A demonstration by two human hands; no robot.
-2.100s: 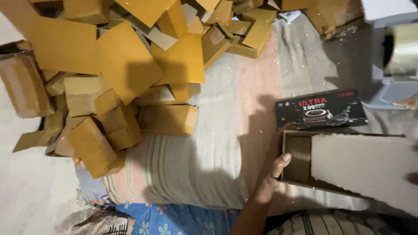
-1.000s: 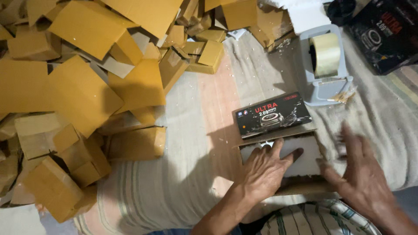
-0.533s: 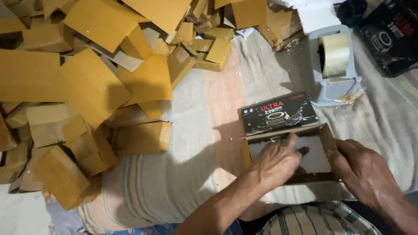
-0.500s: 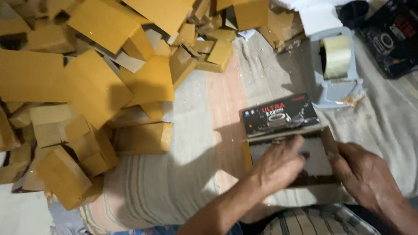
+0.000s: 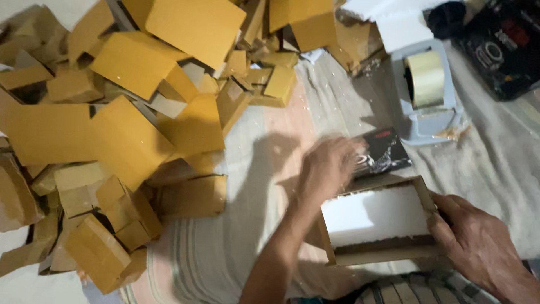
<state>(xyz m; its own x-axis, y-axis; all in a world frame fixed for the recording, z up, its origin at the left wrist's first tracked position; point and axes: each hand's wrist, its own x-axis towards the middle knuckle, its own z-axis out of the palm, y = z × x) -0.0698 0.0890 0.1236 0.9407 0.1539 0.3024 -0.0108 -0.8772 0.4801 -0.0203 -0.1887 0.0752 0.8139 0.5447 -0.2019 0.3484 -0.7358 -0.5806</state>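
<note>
Hands were both low in the head view, working around an open cardboard box (image 5: 337,256) with a white foam slab (image 5: 377,217) lying inside it. The left hand (image 5: 329,166) was blurred, reaching across to the small black product box (image 5: 385,152) just above the open carton; its fingers curled onto the near end of that black box, though the blur kept it from showing whether they gripped it or only touched it. The right hand (image 5: 478,242) sat at the right end of the cardboard box, fingers close together and wrapped against its end wall, steadying it.

That open carton rested on a pale striped cloth (image 5: 225,247) spread over the floor, just in front of the person. Beyond the black box stood a grey tape dispenser (image 5: 427,121) with a yellowish roll of tape (image 5: 424,79) mounted upright in it. Further right, at the top corner, lay a larger black package (image 5: 498,53) on the cloth.

Over on the left, a big loose heap of flattened and folded brown cartons (image 5: 129,124) covered most of the floor, well apart from the hands. White foam pieces (image 5: 394,25) lay at the top, behind the dispenser.
</note>
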